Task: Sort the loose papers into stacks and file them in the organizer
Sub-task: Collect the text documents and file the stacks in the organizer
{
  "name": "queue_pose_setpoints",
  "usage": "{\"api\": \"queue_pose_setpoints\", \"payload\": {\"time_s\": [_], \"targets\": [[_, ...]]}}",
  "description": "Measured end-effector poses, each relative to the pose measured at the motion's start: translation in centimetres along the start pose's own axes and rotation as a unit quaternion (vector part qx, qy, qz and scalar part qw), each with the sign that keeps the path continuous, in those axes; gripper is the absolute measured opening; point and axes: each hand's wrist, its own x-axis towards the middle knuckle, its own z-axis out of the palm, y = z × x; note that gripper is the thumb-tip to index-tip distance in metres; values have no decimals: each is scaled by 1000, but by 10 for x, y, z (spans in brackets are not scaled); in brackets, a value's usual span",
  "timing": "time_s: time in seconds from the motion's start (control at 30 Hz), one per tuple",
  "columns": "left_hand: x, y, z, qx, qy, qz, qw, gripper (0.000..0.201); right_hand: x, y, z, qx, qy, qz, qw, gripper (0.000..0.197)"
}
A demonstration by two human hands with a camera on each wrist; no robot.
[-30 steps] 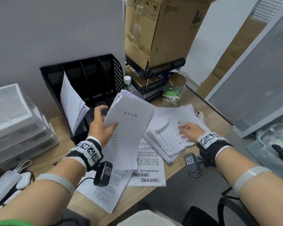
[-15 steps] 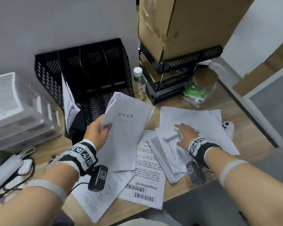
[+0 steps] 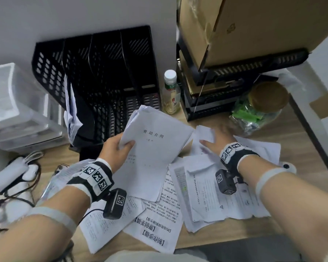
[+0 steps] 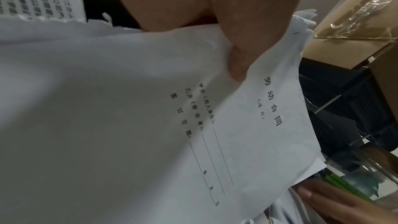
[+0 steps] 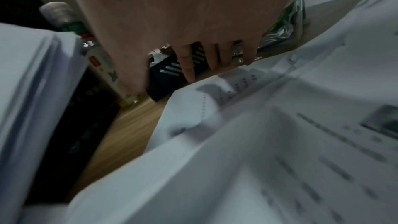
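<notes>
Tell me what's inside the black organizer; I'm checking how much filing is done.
The black organizer has a few white sheets standing in its leftmost slot. The other slots look empty, though their front ends are hidden.

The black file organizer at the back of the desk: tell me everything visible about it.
The black file organizer is a perforated, plastic-looking rack standing upright against the grey wall, split by dividers into several slots. Only the leftmost slot holds papers, leaning and sticking out at the front; the others look empty. A small bottle stands just to its right. Neither hand touches it.
</notes>
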Motion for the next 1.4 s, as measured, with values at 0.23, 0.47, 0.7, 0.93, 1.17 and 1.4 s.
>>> {"api": "queue_pose_setpoints", "payload": {"time_s": [0.23, 0.47, 0.7, 0.93, 1.17, 1.4], "targets": [[-3, -5, -7, -8, 4, -29, 1000, 9, 27, -8, -6, -146, -80, 49, 985, 129], [-7, -10, -19, -62, 3, -43, 997, 12, 10, -22, -29, -152, -61, 4, 986, 31], [-10, -2, -43, -135, -12, 7, 991, 8, -47, -44, -87, -27, 109, -50, 992, 24], [-7, 31, -71, -239, -44, 68, 968, 6, -126, -85, -152, 216, 247, -108, 938, 25], [-23, 51, -81, -343, -75, 106, 930, 23, -201, -136, -156, 415, 162, -145, 884, 6], [-43, 40, -89, -412, -106, 87, 901, 83, -236, -152, -129, 522, 141, -119, 833, 9]]}}
